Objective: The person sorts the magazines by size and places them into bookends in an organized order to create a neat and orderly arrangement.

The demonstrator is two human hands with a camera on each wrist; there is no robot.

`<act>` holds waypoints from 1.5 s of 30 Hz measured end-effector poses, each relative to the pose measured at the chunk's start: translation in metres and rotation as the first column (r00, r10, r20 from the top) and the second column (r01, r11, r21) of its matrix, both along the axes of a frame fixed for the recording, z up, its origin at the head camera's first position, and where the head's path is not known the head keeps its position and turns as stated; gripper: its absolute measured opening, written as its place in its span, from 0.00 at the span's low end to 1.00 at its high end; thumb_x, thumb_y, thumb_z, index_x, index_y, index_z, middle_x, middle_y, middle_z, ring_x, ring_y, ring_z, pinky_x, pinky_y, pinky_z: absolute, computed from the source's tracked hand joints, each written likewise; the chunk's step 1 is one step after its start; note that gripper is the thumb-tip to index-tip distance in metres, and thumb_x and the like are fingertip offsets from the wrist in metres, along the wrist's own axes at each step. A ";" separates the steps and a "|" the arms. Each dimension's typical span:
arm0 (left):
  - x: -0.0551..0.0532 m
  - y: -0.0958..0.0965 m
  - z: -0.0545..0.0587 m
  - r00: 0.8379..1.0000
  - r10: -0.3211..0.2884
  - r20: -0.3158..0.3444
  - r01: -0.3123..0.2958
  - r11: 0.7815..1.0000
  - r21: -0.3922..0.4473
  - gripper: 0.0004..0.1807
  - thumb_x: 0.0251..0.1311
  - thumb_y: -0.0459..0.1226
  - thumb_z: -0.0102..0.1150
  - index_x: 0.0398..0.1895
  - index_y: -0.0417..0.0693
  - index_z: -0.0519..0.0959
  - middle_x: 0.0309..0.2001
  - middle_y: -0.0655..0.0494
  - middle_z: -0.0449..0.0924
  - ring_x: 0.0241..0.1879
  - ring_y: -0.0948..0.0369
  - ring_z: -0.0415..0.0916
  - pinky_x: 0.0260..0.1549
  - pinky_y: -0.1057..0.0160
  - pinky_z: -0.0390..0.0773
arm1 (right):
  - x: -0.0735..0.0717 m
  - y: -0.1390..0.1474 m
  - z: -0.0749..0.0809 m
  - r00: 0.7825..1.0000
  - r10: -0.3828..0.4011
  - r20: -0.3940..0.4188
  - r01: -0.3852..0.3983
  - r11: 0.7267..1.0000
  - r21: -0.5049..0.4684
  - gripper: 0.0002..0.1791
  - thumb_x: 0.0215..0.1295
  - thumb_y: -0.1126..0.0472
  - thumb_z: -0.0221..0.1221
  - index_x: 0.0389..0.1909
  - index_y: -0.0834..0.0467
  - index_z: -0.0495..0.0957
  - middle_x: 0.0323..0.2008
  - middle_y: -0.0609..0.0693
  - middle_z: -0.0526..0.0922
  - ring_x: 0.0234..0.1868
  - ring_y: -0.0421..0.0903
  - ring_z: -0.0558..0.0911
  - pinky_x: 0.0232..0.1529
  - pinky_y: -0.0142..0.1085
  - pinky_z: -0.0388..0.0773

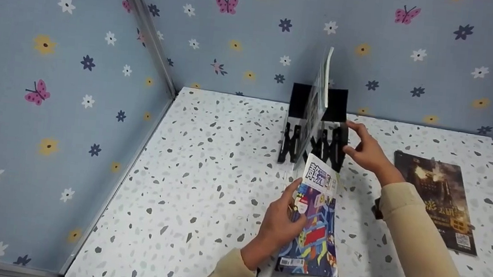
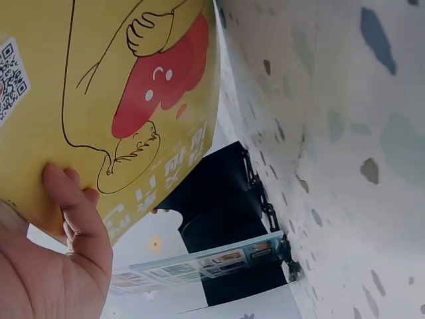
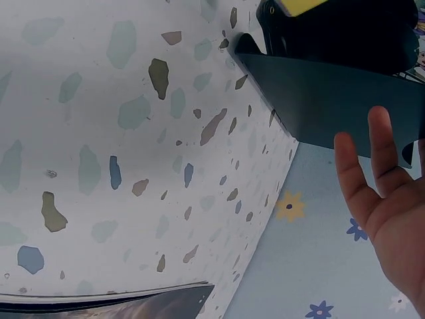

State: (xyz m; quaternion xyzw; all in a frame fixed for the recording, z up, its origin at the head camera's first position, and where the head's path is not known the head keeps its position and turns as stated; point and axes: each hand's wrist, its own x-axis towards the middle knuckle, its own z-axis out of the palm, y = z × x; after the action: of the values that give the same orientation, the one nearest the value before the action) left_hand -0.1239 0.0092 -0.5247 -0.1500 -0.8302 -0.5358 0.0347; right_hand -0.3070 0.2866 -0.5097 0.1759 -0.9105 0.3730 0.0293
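My left hand (image 1: 279,225) grips a magazine (image 1: 316,235) by its left edge, its colourful illustrated cover facing up and its far end tilted toward a black expandable book rack (image 1: 338,104). In the left wrist view the yellow back cover (image 2: 40,153) shows, with the thumb and fingers at its edge. My right hand (image 1: 369,152) is at the rack's right end, thumb and forefinger spread and touching its side panel. Seen from the right wrist, the fingers extend along that dark panel (image 3: 332,100). A thin book (image 1: 314,111) stands upright within the rack.
A dark-covered magazine (image 1: 438,193) lies flat on the speckled white table (image 1: 206,184), right of the right forearm. Behind the rack rises a blue flowered wall (image 1: 248,30); another flowered panel (image 1: 63,116) borders the table's left side.
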 end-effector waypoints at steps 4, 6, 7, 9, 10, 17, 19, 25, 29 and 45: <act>0.001 0.002 0.004 1.000 0.002 -0.026 -0.002 1.000 0.012 0.47 0.52 0.34 0.61 0.74 0.71 0.53 0.28 0.64 0.74 0.17 0.72 0.69 0.14 0.72 0.70 | 0.000 0.000 -0.001 1.000 0.009 -0.006 -0.009 1.000 -0.011 0.38 0.64 0.52 0.62 0.72 0.56 0.58 0.72 0.58 0.61 0.18 0.37 0.66 0.29 0.35 0.66; 0.001 0.003 0.005 0.999 0.004 -0.044 -0.004 1.000 0.013 0.47 0.52 0.34 0.61 0.74 0.70 0.53 0.28 0.64 0.74 0.17 0.72 0.69 0.14 0.73 0.70 | 0.000 0.000 -0.001 1.000 0.012 -0.004 -0.012 1.000 -0.017 0.38 0.64 0.52 0.62 0.72 0.56 0.58 0.72 0.59 0.61 0.18 0.37 0.66 0.29 0.34 0.66; 0.002 0.003 0.006 0.999 0.005 -0.054 -0.005 1.000 0.015 0.47 0.52 0.34 0.61 0.74 0.70 0.53 0.27 0.63 0.74 0.17 0.73 0.68 0.14 0.73 0.70 | 0.000 0.000 -0.001 1.000 0.012 0.001 -0.012 1.000 -0.017 0.38 0.64 0.52 0.62 0.72 0.55 0.58 0.72 0.59 0.61 0.18 0.37 0.66 0.29 0.34 0.66; 0.002 0.004 0.008 0.997 0.009 -0.073 -0.008 1.000 0.018 0.47 0.52 0.34 0.61 0.74 0.69 0.54 0.26 0.63 0.73 0.16 0.73 0.66 0.13 0.74 0.68 | 0.001 0.000 0.000 1.000 0.009 0.006 -0.009 1.000 -0.014 0.38 0.64 0.52 0.61 0.72 0.55 0.57 0.72 0.59 0.61 0.18 0.37 0.66 0.30 0.35 0.66; 0.002 0.004 0.009 0.997 0.012 -0.082 -0.011 1.000 0.018 0.46 0.52 0.34 0.61 0.74 0.69 0.54 0.26 0.63 0.72 0.15 0.73 0.65 0.13 0.74 0.67 | 0.001 0.000 0.000 1.000 0.006 0.009 -0.006 1.000 -0.010 0.38 0.64 0.51 0.61 0.72 0.55 0.57 0.72 0.59 0.61 0.18 0.37 0.66 0.30 0.36 0.66; 0.002 0.005 0.014 0.986 0.037 -0.165 -0.034 0.999 0.019 0.45 0.52 0.33 0.60 0.74 0.65 0.55 0.24 0.63 0.69 0.15 0.73 0.58 0.14 0.76 0.61 | 0.000 0.001 -0.001 1.000 0.003 0.024 -0.003 1.000 -0.009 0.37 0.65 0.53 0.61 0.73 0.54 0.57 0.73 0.58 0.59 0.18 0.37 0.66 0.30 0.36 0.67; 0.001 0.006 0.014 0.979 0.045 -0.197 -0.042 0.999 0.022 0.45 0.51 0.32 0.60 0.74 0.64 0.56 0.23 0.62 0.69 0.15 0.73 0.58 0.14 0.76 0.60 | 0.000 0.000 -0.001 1.000 0.007 0.028 -0.007 1.000 -0.010 0.37 0.66 0.53 0.60 0.73 0.55 0.56 0.73 0.59 0.59 0.17 0.37 0.65 0.29 0.35 0.66; -0.001 0.007 0.016 0.971 0.062 -0.233 -0.054 0.998 0.040 0.45 0.52 0.32 0.60 0.75 0.63 0.55 0.23 0.62 0.70 0.15 0.73 0.60 0.14 0.77 0.62 | 0.000 -0.001 -0.001 1.000 0.008 0.018 -0.008 1.000 -0.020 0.37 0.65 0.56 0.61 0.72 0.55 0.57 0.72 0.60 0.60 0.16 0.37 0.65 0.28 0.34 0.66; -0.002 0.008 0.019 0.971 0.072 -0.230 -0.060 0.997 0.058 0.45 0.53 0.32 0.60 0.75 0.65 0.55 0.25 0.62 0.73 0.16 0.73 0.65 0.15 0.78 0.66 | -0.001 -0.001 -0.001 1.000 0.006 0.007 -0.006 1.000 -0.019 0.37 0.64 0.56 0.62 0.72 0.55 0.57 0.72 0.60 0.61 0.16 0.37 0.65 0.27 0.34 0.66; -0.012 0.020 0.025 0.923 0.109 -0.370 -0.088 0.993 0.074 0.42 0.54 0.30 0.59 0.74 0.55 0.56 0.24 0.59 0.70 0.17 0.74 0.62 0.16 0.78 0.65 | -0.001 -0.003 0.000 1.000 -0.009 0.003 0.009 1.000 0.003 0.37 0.65 0.55 0.61 0.72 0.54 0.58 0.71 0.59 0.62 0.17 0.37 0.66 0.28 0.34 0.66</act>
State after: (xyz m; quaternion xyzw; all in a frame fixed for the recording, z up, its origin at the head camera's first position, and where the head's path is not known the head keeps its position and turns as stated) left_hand -0.1362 0.0292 -0.4995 -0.2060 -0.7997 -0.5181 0.2229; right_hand -0.3076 0.2840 -0.5098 0.1713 -0.9120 0.3716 0.0292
